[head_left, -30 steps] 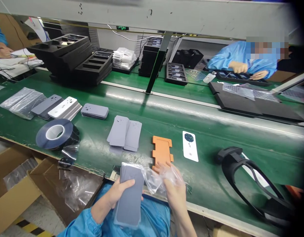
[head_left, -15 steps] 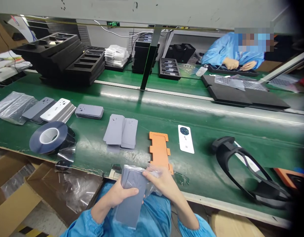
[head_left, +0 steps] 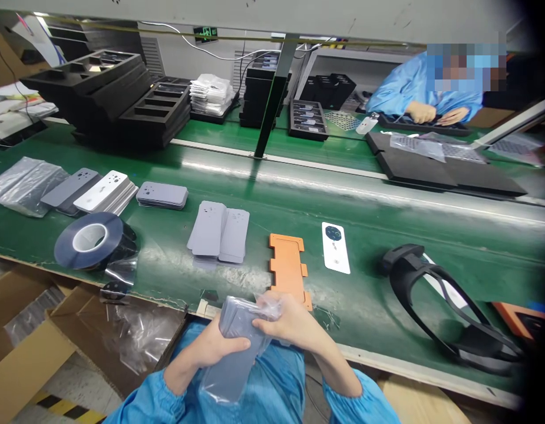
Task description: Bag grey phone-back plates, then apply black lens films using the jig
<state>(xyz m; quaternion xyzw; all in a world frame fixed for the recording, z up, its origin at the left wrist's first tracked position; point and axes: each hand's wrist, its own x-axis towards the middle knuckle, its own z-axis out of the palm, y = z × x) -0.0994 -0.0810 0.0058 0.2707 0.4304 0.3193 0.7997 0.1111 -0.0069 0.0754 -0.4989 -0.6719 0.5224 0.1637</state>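
Left hand (head_left: 214, 344) closed round a stack of grey sheets (head_left: 243, 347), thumb laid across the upper face. Stack is inside a clear bag (head_left: 223, 393), tilted, over the blue-clad lap, its top end at the front edge of the table (head_left: 161, 238). Right hand (head_left: 290, 321) pinches the gathered bag film at that top end, thumb against the stack.

Just beyond the right hand, near the front edge: orange fixture (head_left: 287, 268), a shallow recess in its face. White panel (head_left: 336, 250) to its right, dark round patch at one end. Toward the left end: clear packages (head_left: 29, 185) side by side, contents hard to read through the film. Tape roll (head_left: 93, 241) near the front edge, loose strip hanging over.

Below the front edge, left: open cardboard box (head_left: 27, 383), crumpled clear film (head_left: 144, 338) inside.

Far left: stacked black trays (head_left: 106, 97), divided into compartments. Beyond the metal strip, a compartmented tray (head_left: 320, 131) holds small dark pieces (head_left: 308, 115), one per slot as far as visible.
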